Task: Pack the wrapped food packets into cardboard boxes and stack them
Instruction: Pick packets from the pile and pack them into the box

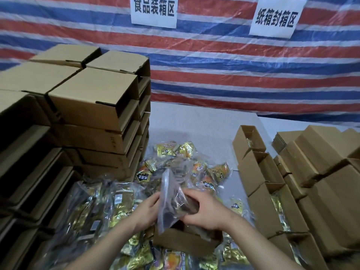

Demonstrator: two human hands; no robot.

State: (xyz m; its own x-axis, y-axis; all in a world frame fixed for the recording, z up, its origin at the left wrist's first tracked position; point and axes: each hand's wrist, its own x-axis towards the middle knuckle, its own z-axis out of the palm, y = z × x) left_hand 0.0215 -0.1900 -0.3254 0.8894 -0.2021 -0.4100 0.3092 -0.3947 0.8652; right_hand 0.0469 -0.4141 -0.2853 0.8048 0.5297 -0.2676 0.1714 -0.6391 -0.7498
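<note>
Both hands, left hand and right hand, are gripping a clear packet above the open box at six o'clock. Packing is underway. Next, it likely needs lowering inside.

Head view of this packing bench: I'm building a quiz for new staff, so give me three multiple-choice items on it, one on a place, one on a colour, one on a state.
1. Where is the tall stack of boxes?
A. left of the hands
B. behind the signs
C. on the floor at right

2. What colours is the striped tarp?
A. green and yellow
B. red, blue and white
C. black only

3. How is the clear packet held?
A. lying untouched
B. by one hand
C. by both the left hand and the right hand, over an open box

Answers: 1 A, stack fills the left side; 2 B, stripes show it; 3 C, both hands' fingers curl round it.
</note>
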